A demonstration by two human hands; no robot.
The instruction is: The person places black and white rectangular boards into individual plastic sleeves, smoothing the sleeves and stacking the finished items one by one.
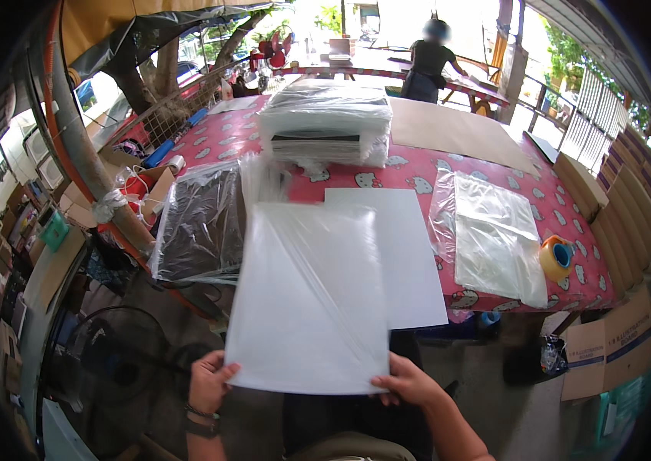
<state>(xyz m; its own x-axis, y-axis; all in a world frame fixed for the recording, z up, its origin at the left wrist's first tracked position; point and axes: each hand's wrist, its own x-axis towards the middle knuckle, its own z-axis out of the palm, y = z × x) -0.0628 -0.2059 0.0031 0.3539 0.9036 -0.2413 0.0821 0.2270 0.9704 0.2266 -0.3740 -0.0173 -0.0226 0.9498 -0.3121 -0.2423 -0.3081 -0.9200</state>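
A white board in a clear plastic sleeve (310, 300) is held by its two near corners. My left hand (212, 383) pinches the near left corner, thumb on top. My right hand (411, 382) grips the near right corner the same way. The sleeve's surface shows diagonal creases, and its far part lies over the table's near edge. Partly under it is a bare white board (414, 269). To the left lies a dark board wrapped in clear plastic (201, 219). A pile of clear plastic sleeves (494, 230) lies to the right.
A tall stack of plastic-wrapped boards (325, 111) stands mid-table on a pink patterned cover (410, 164). Orange-and-blue tape rolls (556, 257) sit at the right. Brown cardboard (460, 132) lies behind; cartons (610, 346) stand at right. A post (83, 154) rises at left. Another person (427, 65) works farther back.
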